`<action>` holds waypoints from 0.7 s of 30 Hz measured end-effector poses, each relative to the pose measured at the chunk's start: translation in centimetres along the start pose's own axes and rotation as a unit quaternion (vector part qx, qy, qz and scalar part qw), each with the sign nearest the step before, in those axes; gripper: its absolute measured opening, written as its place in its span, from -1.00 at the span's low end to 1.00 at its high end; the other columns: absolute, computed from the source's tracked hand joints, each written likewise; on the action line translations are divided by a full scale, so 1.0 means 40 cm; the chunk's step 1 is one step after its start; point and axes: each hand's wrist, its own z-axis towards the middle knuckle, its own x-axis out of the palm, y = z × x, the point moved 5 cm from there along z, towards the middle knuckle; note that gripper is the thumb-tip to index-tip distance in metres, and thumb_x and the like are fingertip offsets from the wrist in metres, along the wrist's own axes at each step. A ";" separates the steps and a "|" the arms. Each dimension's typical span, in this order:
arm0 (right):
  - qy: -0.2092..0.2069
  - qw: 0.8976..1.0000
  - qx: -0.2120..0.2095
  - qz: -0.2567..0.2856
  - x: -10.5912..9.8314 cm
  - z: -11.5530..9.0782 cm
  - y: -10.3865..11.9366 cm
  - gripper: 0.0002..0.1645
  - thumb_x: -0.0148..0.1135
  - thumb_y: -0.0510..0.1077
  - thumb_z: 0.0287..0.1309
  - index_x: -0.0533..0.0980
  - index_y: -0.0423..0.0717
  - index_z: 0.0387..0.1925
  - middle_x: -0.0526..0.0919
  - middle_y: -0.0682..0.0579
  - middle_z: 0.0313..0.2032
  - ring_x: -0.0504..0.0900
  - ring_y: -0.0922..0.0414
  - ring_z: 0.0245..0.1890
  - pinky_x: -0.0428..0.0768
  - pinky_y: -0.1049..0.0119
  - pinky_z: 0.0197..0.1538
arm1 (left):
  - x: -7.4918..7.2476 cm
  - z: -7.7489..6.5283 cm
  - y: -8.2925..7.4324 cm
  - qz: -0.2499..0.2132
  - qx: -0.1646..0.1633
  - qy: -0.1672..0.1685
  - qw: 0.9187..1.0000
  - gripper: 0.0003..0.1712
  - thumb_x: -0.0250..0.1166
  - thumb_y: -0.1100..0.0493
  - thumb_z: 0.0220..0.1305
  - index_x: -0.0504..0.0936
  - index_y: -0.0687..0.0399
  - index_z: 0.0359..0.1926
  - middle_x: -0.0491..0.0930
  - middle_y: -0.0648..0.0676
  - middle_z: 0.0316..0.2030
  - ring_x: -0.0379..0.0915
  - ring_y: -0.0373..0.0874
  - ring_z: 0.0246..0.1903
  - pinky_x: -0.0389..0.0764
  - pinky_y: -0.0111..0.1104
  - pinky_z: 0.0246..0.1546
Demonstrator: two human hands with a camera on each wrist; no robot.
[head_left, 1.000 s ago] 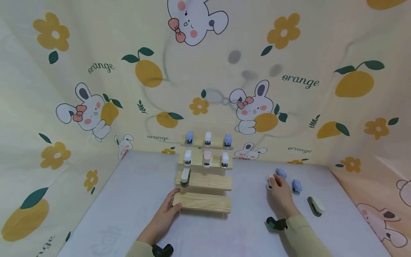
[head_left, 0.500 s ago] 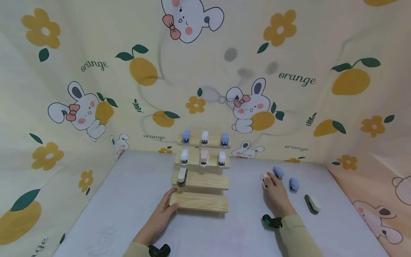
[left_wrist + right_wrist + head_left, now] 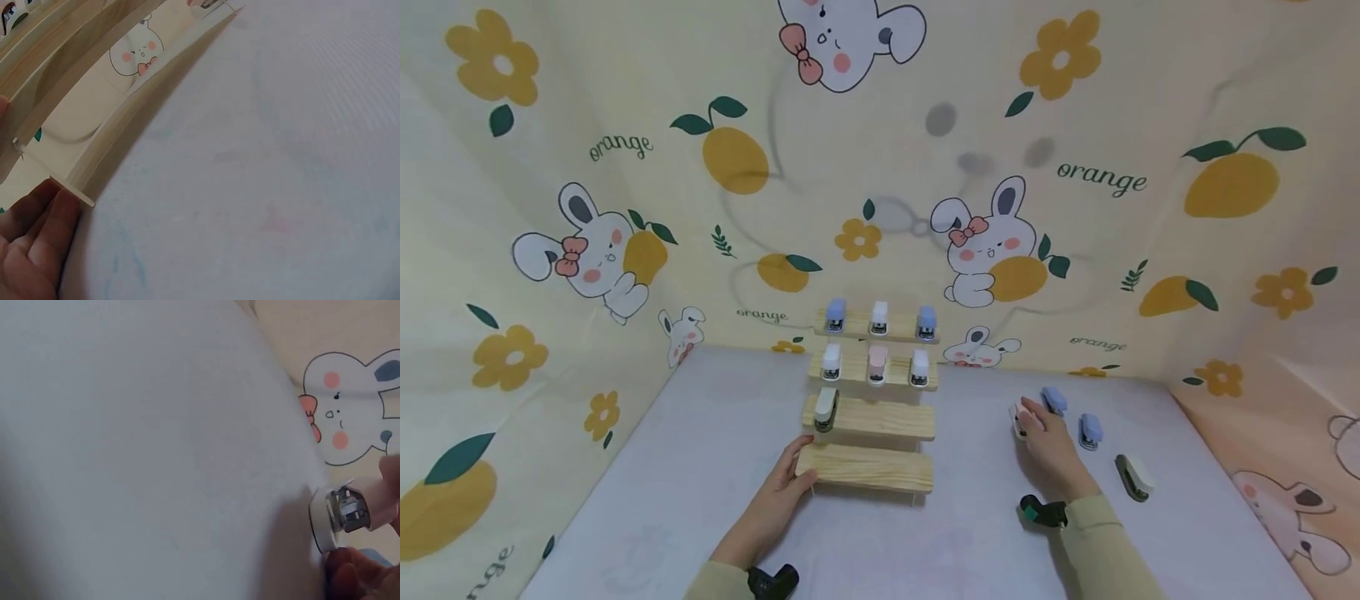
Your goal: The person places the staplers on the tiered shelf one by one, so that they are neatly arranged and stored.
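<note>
At the lower left corner of the tiered wooden rack [image 3: 865, 468], my left hand [image 3: 773, 502] grips the end of the bottom shelf, thumb over its edge. The left wrist view shows bent fingers [image 3: 53, 228] beside a thin rack leg. To the right of the rack, my right hand [image 3: 1054, 454] pinches a small pink-and-white stapler [image 3: 1018, 422] between thumb and fingers. In the right wrist view this stapler [image 3: 353, 509] is side-on, low over the white table surface, its metal front showing. Part of its pink top is hidden by my fingers.
Two blue staplers [image 3: 1091, 431] and a dark-based white stapler [image 3: 1135, 477] lie right of my right hand. The rack's upper two shelves hold several small staplers, and a white stapler [image 3: 826, 409] stands at the third shelf's left end. A printed curtain [image 3: 880, 167] surrounds the table.
My right hand has shifted the pink-and-white stapler slightly left, away from the blue staplers. The head view has moved a little. My left hand keeps its place on the rack.
</note>
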 end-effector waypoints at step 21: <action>0.050 0.994 0.029 0.090 -0.004 -0.001 -0.018 -0.11 0.04 0.18 0.38 -0.13 0.03 0.52 -0.03 -0.23 0.47 0.04 -0.22 0.41 0.10 -0.17 0.37 | -0.001 0.006 -0.005 -0.014 -0.002 -0.008 1.000 -0.34 0.17 -0.04 0.36 0.16 -0.29 0.42 0.25 0.21 0.37 0.12 0.07 0.35 0.01 0.04 0.37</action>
